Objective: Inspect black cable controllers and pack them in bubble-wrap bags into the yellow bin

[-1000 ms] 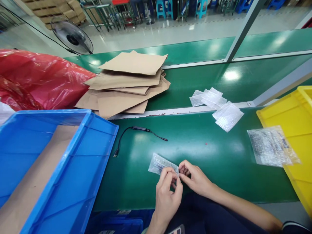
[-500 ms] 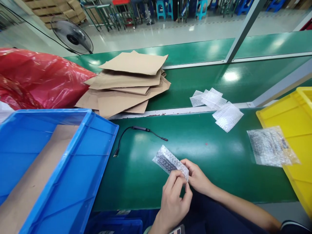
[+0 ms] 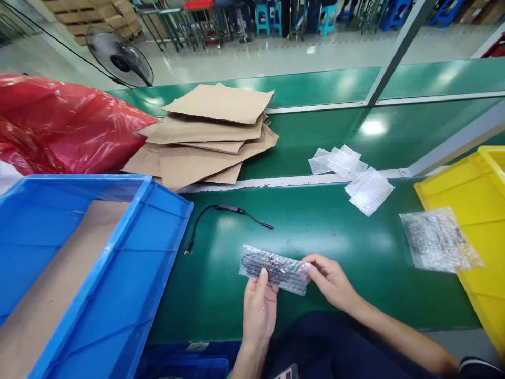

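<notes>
Between my hands, just above the green table, is a long bubble-wrap pouch with something dark inside that I cannot make out. My left hand grips its lower edge, thumb on top. At the pouch's right end, my right hand pinches the corner between thumb and fingers. Beyond the pouch a short black USB cable lies curved on the table. Farther off to the right lie several flat bubble-wrap bags. Another filled bubble-wrap pouch rests against the yellow bin.
A blue bin with cardboard inside stands at left, a yellow bin at right. Stacked cardboard sheets and a red plastic bag are at the back left. A metal post rises behind the table.
The pouch has turned from a slant to nearly level and shows its broad face. My left hand has moved from the pouch's right end to its lower middle; my right hand keeps the right end.
</notes>
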Demonstrator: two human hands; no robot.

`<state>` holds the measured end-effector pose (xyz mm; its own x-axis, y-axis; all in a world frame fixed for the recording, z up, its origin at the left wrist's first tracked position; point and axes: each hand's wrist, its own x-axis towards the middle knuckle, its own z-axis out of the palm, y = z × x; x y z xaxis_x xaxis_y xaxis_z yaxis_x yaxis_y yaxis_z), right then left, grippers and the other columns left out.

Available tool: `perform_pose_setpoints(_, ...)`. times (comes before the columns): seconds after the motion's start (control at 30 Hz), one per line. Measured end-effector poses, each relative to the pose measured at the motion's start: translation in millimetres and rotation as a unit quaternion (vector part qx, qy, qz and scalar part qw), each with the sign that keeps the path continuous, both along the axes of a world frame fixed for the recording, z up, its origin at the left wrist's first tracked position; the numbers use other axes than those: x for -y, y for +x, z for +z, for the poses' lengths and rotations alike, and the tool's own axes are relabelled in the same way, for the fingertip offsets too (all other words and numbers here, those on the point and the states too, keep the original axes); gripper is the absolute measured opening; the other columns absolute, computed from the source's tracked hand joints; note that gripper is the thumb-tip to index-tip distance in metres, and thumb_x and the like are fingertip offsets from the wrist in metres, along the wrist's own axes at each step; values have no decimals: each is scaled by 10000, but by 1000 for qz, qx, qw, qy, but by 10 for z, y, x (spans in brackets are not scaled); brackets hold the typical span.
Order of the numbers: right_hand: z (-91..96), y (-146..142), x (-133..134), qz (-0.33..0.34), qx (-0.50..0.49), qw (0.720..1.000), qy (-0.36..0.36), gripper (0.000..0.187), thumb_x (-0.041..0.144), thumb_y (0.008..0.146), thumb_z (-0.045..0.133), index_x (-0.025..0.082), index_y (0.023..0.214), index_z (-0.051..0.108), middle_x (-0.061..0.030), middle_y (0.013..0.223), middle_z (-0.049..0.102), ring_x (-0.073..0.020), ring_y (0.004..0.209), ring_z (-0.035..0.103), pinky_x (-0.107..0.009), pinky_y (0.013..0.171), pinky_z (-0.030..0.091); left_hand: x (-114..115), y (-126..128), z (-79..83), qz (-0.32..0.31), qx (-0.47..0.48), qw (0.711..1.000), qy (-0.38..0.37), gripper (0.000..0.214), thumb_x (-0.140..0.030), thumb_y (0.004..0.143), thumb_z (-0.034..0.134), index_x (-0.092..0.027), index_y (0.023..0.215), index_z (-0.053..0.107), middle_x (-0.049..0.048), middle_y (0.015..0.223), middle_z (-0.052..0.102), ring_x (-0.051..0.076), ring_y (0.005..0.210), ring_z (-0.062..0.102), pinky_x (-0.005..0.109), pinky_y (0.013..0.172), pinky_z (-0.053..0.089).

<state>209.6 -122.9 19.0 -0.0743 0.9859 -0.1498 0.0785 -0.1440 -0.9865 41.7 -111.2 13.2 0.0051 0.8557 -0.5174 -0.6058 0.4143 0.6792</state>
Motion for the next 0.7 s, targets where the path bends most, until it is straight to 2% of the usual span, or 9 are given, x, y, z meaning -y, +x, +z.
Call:
perform_pose_setpoints(0.13, 31, 252, -31, -108, 56, 992, 20, 349, 506, 934, 435, 192, 959, 586, -74, 851, 646, -200, 767, 626, -321, 687, 534, 13, -52, -9, -3, -67, 997, 27, 334, -437, 719, 729, -178, 907, 635, 52, 907, 711, 203, 861, 663, 331, 785, 531)
perform_pose_setpoints(0.17, 52, 285, -39, -102, 75, 992, 26, 331, 488, 930, 449, 195, 1013, 580, -85, 910, 650, -211, 833, 626, -340, 741, 529, 28, -51, -23, -18, -90, 995, 31, 342, -441, 719, 726, -173, 915, 642, 58, 918, 712, 207, 876, 660, 331, 799, 526)
perform_pose_setpoints(0.23, 108, 285, -47, -39, 111, 992, 38, 330, 434, 910, 500, 203, 1141, 546, -94, 1039, 638, -226, 947, 604, -365, 834, 498, 64, -18, -46, -76, -137, 986, 47, 354, -438, 721, 722, -155, 926, 660, 71, 917, 714, 212, 885, 655, 323, 821, 516)
perform_pose_setpoints(0.3, 180, 212, -44, 42, 147, 988, 34, 445, 375, 858, 588, 212, 1258, 484, -92, 1139, 609, -241, 1020, 577, -371, 878, 471, 109, 52, -58, -164, -177, 968, 74, 357, -432, 720, 718, -132, 908, 677, 74, 861, 713, 211, 836, 654, 306, 793, 517)
perform_pose_setpoints(0.37, 256, 121, -38, 91, 182, 979, 4, 572, 320, 808, 655, 218, 1323, 430, -78, 1121, 619, -253, 1013, 581, -361, 859, 469, 165, 145, -69, -242, -202, 944, 92, 355, -432, 715, 718, -116, 873, 680, 68, 782, 704, 203, 755, 649, 287, 720, 523)
perform_pose_setpoints(0.47, 344, 99, -62, 99, 217, 971, -33, 590, 268, 806, 662, 222, 1339, 413, -36, 939, 653, -238, 873, 618, -324, 761, 479, 267, 273, -127, -284, -199, 934, 89, 397, -443, 683, 743, -129, 911, 658, 74, 816, 706, 203, 751, 655, 274, 688, 526)
perform_pose_setpoints(0.57, 376, 349, -123, 31, 272, 962, -10, 562, 269, 846, 628, 210, 1348, 382, -31, 906, 648, -218, 812, 626, -298, 731, 472, 346, 340, -235, -324, -168, 927, 89, 402, -498, 677, 734, -160, 866, 625, 62, 794, 692, 180, 687, 657, 252, 635, 521)
perform_pose_setpoints(0.63, 364, 655, -157, -36, 361, 932, -2, 578, 273, 875, 598, 182, 1377, 326, -62, 971, 648, -227, 846, 631, -299, 752, 468, 371, 353, -301, -371, -169, 908, 96, 400, -548, 692, 701, -170, 780, 606, 44, 705, 666, 160, 614, 639, 234, 587, 503)
perform_pose_setpoints(0.7, 320, 1005, -179, -89, 495, 864, -30, 593, 273, 898, 567, 139, 1400, 279, -112, 1050, 636, -251, 895, 631, -308, 774, 465, 375, 351, -346, -404, -184, 890, 104, 420, -588, 700, 674, -178, 759, 602, 44, 690, 662, 161, 622, 641, 228, 598, 499)
